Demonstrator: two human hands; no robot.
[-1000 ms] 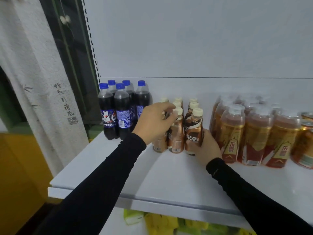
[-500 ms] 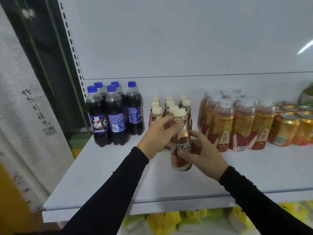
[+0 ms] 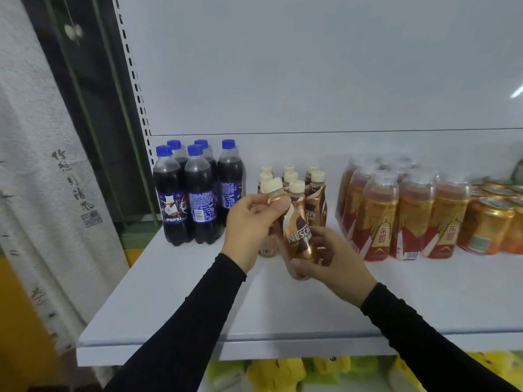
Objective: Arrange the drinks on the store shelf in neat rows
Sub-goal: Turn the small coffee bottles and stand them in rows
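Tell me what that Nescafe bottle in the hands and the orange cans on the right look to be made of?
Nescafe bottle: probably plastic under a glossy copper-brown shrink sleeve that reflects light, with a matte cream cap, likely plastic.
Orange cans: apparently metal, with shiny printed sides and a bright rolled top rim.

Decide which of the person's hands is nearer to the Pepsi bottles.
Left. The left hand grips the held Nescafe bottle right beside the Pepsi bottles; the right hand holds its base, farther right.

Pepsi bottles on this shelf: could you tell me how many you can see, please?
5 Pepsi bottles, at the left end of the shelf: two in front, three behind. More may be hidden behind them.
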